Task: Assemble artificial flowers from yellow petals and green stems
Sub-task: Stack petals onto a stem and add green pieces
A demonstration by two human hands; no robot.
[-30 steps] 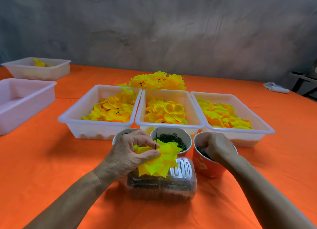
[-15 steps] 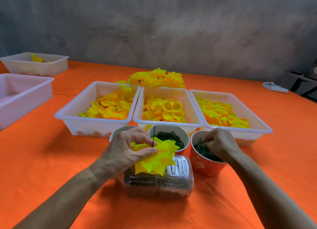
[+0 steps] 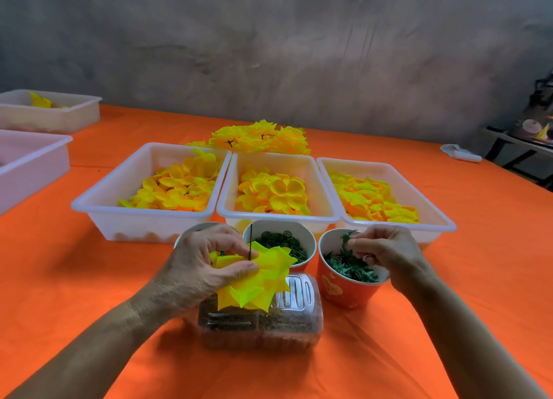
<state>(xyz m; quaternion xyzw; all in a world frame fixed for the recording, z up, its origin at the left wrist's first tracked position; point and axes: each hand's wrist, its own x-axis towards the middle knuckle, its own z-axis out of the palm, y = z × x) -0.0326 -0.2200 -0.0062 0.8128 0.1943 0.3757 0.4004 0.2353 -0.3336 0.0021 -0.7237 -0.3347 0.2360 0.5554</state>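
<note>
— Holding a stack of yellow petals (image 3: 263, 276) on a thin green stem (image 3: 250, 243), the left hand (image 3: 203, 267) hovers over the clear plastic box (image 3: 269, 324) at the near edge, thumb and fingers curled round the petals, stem tip poking upward. So what step is this?

— Mid-assembly, I'd say. The petals look threaded already. The right hand (image 3: 386, 255) pinches a small green leafy piece (image 3: 347, 238) between thumb and forefinger, just above the red cup (image 3: 344, 291) of the same green bits.

— And next?

— Probably bring that piece across and slip it onto the stem tip. It needs a fine aim: the stem is thin, and the left hand must keep it upright.

— Wrists?

— Both forearms reach in from the near edge, hands close together, knuckles up.

— Behind them?

— A cup of dark green rings (image 3: 281, 243) between the hands, another cup (image 3: 194, 229) mostly hidden behind the left. Then three white trays (image 3: 227, 216) of loose yellow petals, and beyond them a heap of finished flowers (image 3: 260, 138) on the orange cloth (image 3: 59, 279).
</note>
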